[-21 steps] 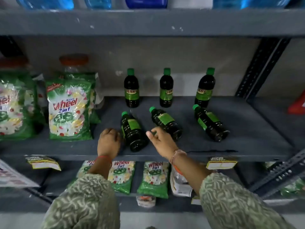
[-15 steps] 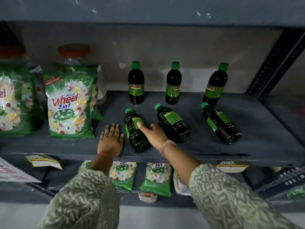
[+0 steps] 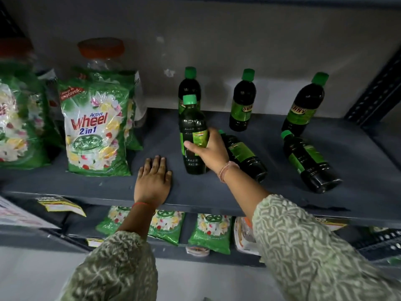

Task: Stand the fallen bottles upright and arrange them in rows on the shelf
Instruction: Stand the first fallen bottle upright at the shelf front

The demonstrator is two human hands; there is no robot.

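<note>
Dark bottles with green caps and green labels are on the grey shelf. Three stand upright at the back: left, middle, right. My right hand grips the left front bottle around its label, holding it almost upright with its base near the shelf. Two bottles lie on their sides: one just behind my right wrist, another further right. My left hand rests flat on the shelf, fingers apart, left of the held bottle.
Green detergent bags stand on the left of the shelf, with an orange-lidded jar behind them. More bags lie on the lower shelf. Price tags hang from the shelf edge. A dark upright post bounds the right.
My right hand has closed on the left fallen bottle and tipped it up from lying to almost upright. The left hand has stayed flat on the shelf. The camera moved closer.
</note>
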